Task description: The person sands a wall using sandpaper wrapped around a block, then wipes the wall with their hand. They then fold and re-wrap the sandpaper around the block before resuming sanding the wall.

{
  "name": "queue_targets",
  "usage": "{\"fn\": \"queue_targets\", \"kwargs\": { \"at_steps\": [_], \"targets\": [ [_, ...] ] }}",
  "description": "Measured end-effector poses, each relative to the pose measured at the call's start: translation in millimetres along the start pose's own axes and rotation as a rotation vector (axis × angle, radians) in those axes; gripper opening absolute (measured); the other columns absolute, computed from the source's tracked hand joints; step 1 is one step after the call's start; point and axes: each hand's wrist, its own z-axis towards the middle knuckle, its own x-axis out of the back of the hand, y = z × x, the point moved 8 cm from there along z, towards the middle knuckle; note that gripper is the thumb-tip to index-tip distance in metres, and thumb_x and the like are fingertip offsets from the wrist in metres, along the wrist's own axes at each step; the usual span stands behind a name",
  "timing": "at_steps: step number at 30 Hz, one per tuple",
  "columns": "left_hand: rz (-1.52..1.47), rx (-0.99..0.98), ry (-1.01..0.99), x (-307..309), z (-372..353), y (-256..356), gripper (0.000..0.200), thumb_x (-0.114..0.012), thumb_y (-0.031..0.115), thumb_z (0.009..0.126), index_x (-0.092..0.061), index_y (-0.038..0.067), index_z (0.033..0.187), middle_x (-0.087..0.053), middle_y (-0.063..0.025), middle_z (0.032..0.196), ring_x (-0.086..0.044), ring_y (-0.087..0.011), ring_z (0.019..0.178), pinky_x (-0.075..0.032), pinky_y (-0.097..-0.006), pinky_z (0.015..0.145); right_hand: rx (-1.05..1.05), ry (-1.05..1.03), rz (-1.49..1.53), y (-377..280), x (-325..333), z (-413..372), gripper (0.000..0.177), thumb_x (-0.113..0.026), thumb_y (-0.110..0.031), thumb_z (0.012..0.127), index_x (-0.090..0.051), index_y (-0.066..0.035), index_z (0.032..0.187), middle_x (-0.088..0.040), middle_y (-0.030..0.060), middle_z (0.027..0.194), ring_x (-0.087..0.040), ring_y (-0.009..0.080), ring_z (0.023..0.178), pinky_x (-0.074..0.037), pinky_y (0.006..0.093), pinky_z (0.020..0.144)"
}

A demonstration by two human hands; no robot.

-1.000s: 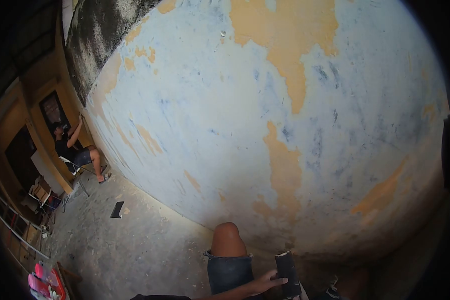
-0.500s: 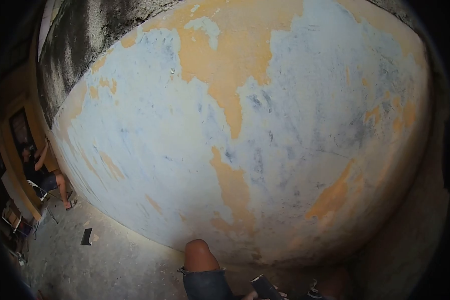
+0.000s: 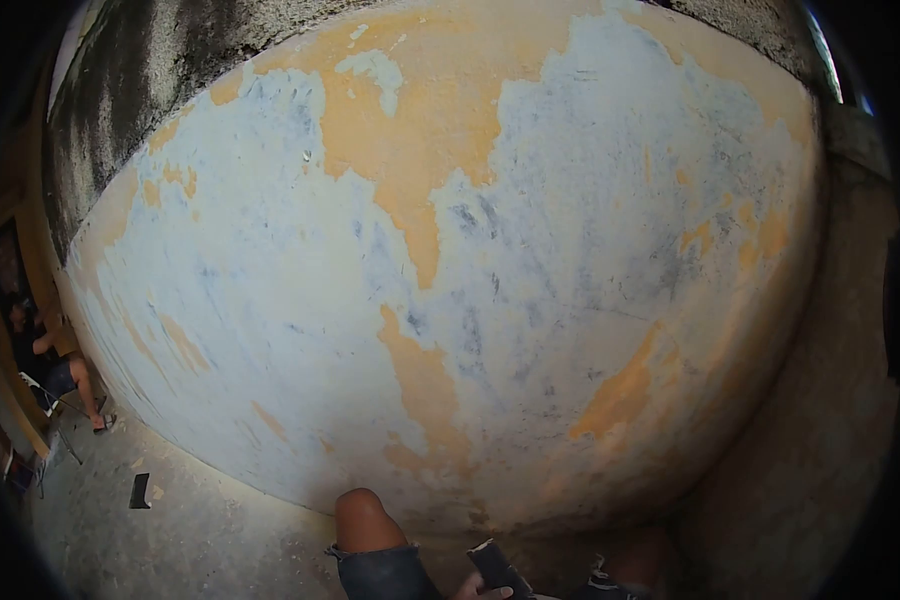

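Okay, head view: left hand (image 3: 482,588) at the bottom edge, clamped on a dark block (image 3: 502,570), thumb laid across it, other fingers mostly cut off by the frame; block sits low between the wearer's legs, tilted, its pale-edged end pointing up and away from the hand; gripped near the lower part, so the far end is left uncovered, and holding it low probably spares the arm; right hand can't be made out, so its state can't be told.

Left knee (image 3: 362,520) is bent up beside the block, torn shorts (image 3: 382,572) over the thigh; the other leg's frayed hem (image 3: 602,584) shows on the far side of the block; looks like a seated or crouched pose, likely to keep close to the low part of the wall (image 3: 270,250); wall is pale blue-white with orange patches, rough dark stone (image 3: 135,120) along its upper left; block looks apart from the wall, though the angle makes the gap hard to judge.

Off to the left, another person (image 3: 55,375) sits on a chair (image 3: 38,392), close to the wall, an arm raised toward it; a dark sheet (image 3: 140,491) lies on the floor (image 3: 205,530) between that person and the wearer, out of reach; maybe just set down there, reason unclear.
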Motion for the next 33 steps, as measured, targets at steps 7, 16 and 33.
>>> {"fn": "queue_targets", "kwargs": {
  "at_steps": [7, 16, 33],
  "targets": [
    [0.266, -0.253, -0.154, -10.8, 21.6, 78.7, 0.041, -0.077, 0.028, 0.089, -0.06, 0.004, 0.117, -0.065, -0.0073, 0.104, -0.065, -0.0216, 0.098, -0.053, -0.0381, 0.086, 0.136, -0.261, 0.18, -57.1, -10.5, 32.9, 0.059, -0.071, -0.02, 0.091, -0.048, 0.0, 0.142, -0.062, 0.0161, 0.127, -0.065, 0.0195, 0.102, -0.052, 0.0354, 0.087],
    [0.611, -0.157, 0.127, 73.4, 26.6, 80.2, 0.032, -0.077, 0.012, 0.086, -0.065, -0.002, 0.113, -0.07, -0.0065, 0.106, -0.064, -0.013, 0.098, -0.052, -0.0306, 0.089, 0.295, 0.075, -0.189, 12.9, -59.2, 113.8, 0.039, -0.066, -0.019, 0.096, -0.053, 0.002, 0.126, -0.068, 0.0127, 0.104, -0.069, 0.0169, 0.08, -0.056, 0.0248, 0.062],
    [0.23, -0.054, 0.325, 117.1, 23.1, 50.5, 0.038, -0.076, 0.009, 0.087, -0.06, 0.0, 0.12, -0.068, -0.0072, 0.112, -0.064, -0.0147, 0.103, -0.05, -0.0311, 0.092, -0.012, -0.003, 0.123, 59.6, -62.4, 118.4, 0.026, -0.063, -0.015, 0.098, -0.063, 0.006, 0.115, -0.071, 0.0117, 0.094, -0.07, 0.0154, 0.079, -0.058, 0.0282, 0.065]
  ]
}}
